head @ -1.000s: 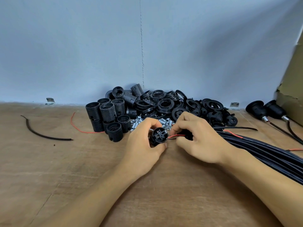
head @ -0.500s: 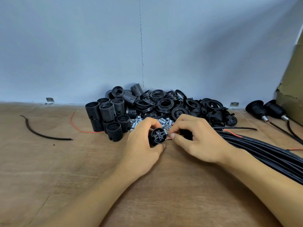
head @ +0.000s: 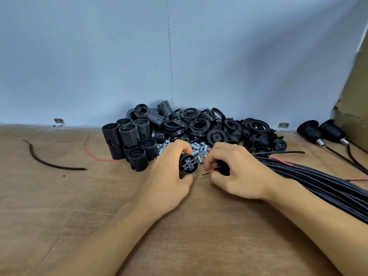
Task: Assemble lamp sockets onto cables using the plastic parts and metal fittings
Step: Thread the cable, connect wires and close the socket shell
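My left hand (head: 167, 176) grips a black lamp socket body (head: 188, 163), its terminal end turned toward me. My right hand (head: 237, 172) pinches a black cable end with a black cap part (head: 224, 168) and a red wire (head: 211, 170) sticking out to the left. The bare wire tip sits a little right of the socket, not touching it. The cable runs back into a bundle of black cables (head: 318, 184) on the right. Behind my hands lie small metal fittings (head: 199, 149), threaded black socket shells (head: 129, 136) and black rings and caps (head: 199, 124).
Two assembled sockets on cables (head: 320, 132) lie at the far right beside a cardboard box (head: 354, 108). A loose black cable piece (head: 49, 162) and a loose red wire (head: 93, 154) lie at the left on the wooden table (head: 79, 206). A blue wall (head: 119, 56) stands close behind.
The red wire end has pulled out a little to the right of the socket; half a second ago my right fingers were against it. Both hands stayed in place.
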Demonstrator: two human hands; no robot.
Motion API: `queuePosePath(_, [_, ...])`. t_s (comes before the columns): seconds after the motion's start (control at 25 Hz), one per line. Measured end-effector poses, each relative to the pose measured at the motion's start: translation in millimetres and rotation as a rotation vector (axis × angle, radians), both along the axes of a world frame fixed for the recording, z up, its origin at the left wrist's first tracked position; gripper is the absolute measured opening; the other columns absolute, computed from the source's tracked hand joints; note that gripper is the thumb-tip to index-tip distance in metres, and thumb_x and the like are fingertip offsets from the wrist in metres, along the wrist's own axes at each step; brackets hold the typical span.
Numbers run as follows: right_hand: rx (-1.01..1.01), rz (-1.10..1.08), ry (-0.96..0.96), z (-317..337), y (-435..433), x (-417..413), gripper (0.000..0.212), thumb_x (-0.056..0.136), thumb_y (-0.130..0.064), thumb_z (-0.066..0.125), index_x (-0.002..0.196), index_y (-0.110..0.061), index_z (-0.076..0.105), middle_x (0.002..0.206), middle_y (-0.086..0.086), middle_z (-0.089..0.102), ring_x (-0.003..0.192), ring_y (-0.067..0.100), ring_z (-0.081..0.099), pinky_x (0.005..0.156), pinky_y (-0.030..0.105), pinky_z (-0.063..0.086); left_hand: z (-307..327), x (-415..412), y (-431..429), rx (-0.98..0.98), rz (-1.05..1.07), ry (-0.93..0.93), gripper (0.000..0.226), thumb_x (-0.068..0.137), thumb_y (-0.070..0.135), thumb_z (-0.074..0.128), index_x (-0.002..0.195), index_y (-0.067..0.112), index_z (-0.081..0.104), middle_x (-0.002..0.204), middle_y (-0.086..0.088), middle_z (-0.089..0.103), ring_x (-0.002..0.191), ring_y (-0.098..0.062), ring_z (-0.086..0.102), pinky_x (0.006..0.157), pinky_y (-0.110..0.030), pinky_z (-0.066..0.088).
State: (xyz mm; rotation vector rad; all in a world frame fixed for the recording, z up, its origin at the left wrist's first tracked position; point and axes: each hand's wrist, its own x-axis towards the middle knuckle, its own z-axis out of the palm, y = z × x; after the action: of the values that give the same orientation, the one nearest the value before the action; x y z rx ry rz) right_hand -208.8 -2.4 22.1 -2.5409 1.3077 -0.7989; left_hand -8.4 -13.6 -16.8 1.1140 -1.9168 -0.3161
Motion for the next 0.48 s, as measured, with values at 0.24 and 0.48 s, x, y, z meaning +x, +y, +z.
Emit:
queuePosePath(0.24, [-0.006, -0.011, -0.107, -1.5, -2.0, -0.9, 0.017, 0.082, -0.008, 0.07, 0.084, -0.024, 0.069, 0.086, -0.011, 0.06, 0.085, 0.009, 0.058, 0.072, 0.013, 0.04, -1.0, 0.9, -1.8, -0.003, -0.013, -0.013, 0.057, 0.074, 0.018, 0.085, 0.1, 0.044, 0.042, 0.098, 0.02, 0.057, 0.096, -0.002, 0.055, 0.078, -0.01, 0.038])
queuePosePath(0.48, [0.019, 0.0, -0.12, -2.0, -3.2, 0.8, 0.014, 0.086, -0.016, 0.072, 0.085, -0.028, 0.065, 0.082, -0.015, 0.065, 0.082, 0.007, 0.062, 0.066, 0.011, 0.04, -1.4, 1.3, -2.5, 0.015, 0.003, 0.019, 0.055, 0.071, 0.024, 0.087, 0.097, 0.046, 0.043, 0.093, 0.018, 0.06, 0.093, 0.0, 0.056, 0.074, -0.008, 0.039])
